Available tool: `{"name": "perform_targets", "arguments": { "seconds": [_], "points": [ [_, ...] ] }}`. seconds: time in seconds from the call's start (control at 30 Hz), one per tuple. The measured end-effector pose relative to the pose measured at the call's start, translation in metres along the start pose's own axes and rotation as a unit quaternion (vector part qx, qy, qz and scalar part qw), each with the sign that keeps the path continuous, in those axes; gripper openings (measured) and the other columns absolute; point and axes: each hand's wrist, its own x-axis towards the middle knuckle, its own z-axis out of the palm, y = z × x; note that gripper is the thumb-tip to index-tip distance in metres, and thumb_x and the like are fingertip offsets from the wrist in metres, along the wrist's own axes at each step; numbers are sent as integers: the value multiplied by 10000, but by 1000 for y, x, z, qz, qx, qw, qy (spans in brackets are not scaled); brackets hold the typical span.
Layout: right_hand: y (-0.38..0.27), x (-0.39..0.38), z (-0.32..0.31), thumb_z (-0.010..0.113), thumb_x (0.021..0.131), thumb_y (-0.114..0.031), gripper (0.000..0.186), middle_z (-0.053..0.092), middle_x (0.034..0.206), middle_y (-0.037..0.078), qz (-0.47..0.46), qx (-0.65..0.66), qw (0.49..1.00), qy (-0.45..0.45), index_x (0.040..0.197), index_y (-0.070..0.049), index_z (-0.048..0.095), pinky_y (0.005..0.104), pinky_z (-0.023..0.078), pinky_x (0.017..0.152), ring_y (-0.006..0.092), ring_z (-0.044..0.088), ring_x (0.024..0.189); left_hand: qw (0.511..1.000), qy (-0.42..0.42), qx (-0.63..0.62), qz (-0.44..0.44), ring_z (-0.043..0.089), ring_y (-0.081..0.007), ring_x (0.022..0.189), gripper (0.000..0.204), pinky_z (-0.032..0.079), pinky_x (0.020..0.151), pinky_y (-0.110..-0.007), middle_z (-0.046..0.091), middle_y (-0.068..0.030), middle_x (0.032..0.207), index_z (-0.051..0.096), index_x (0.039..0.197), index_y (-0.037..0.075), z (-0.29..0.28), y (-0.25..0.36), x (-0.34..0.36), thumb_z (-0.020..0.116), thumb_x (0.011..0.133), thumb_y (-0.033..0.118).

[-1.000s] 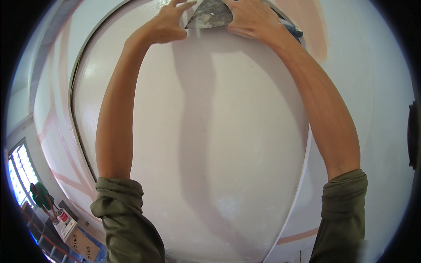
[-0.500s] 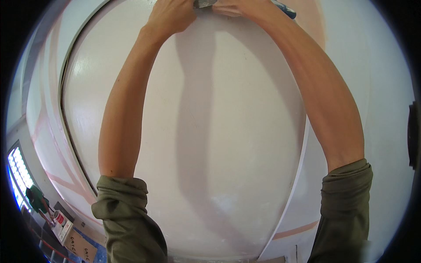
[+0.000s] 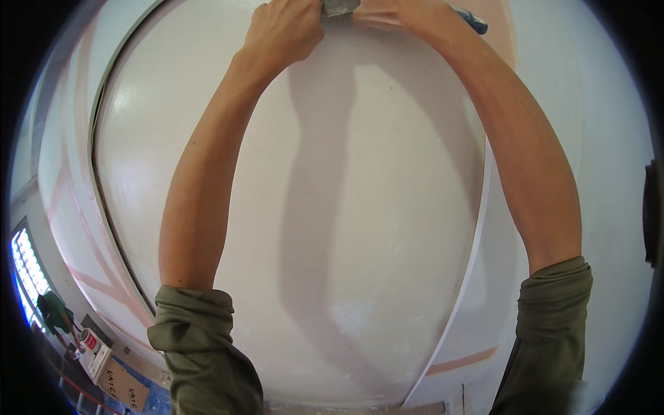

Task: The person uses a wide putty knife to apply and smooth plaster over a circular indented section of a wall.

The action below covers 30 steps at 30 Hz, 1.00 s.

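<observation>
Both my arms reach up over a large, pale, glossy panel (image 3: 387,242). My left hand (image 3: 287,31) is closed at the top edge of the view, its fingertips partly hidden. Right beside its knuckles a flat grey metal blade (image 3: 341,6) shows, apparently that of a putty knife. My right hand (image 3: 387,12) is closed on the other side of the blade, its upper part cut off by the frame. Past the right wrist sticks out a dark blue handle end (image 3: 474,21), which looks like the same knife's. Where the blade meets the surface is out of view.
A dark curved gap (image 3: 95,149) edges the panel on the left, a pale raised edge (image 3: 465,277) on the right. Pinkish strips mark the surrounding white wall (image 3: 546,138). At lower left are a bright window (image 3: 30,270), a cardboard box (image 3: 123,384) and a red-and-white can (image 3: 88,339).
Both hands, with the blade between them, have shifted a little to the right and slightly lower in the view. The panel's edges have moved slightly left. Both hands stay closed.
</observation>
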Motion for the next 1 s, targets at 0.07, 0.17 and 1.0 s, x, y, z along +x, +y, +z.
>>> {"name": "perform_targets", "arguments": {
  "seconds": [0.07,0.17,1.0],
  "points": [
    [-2,8,-1,604,847,-253,443,722,1066,288,8,-9,1000,-1,1183,35,628,488,586,857,427,718,979,1000,5,12,-14,542,-456,1292,561,494,1059,-501,557,-321,1382,439,1408,-140,1,-7,4,469,865,-3],
    [-3,25,-16,608,846,-261,443,724,1067,284,-8,-3,996,-91,1172,38,633,486,587,855,428,718,981,999,18,30,-24,562,-457,1261,522,505,1040,-497,577,-309,1351,463,1373,-137,7,-18,12,475,869,-2],
    [-16,26,11,616,855,-272,427,720,1085,279,13,-4,1000,28,1154,31,650,491,565,900,413,711,1009,995,83,47,17,561,-420,1290,563,488,1072,-481,566,-287,1404,443,1432,-122,24,-44,7,481,885,6]
  ]
}}
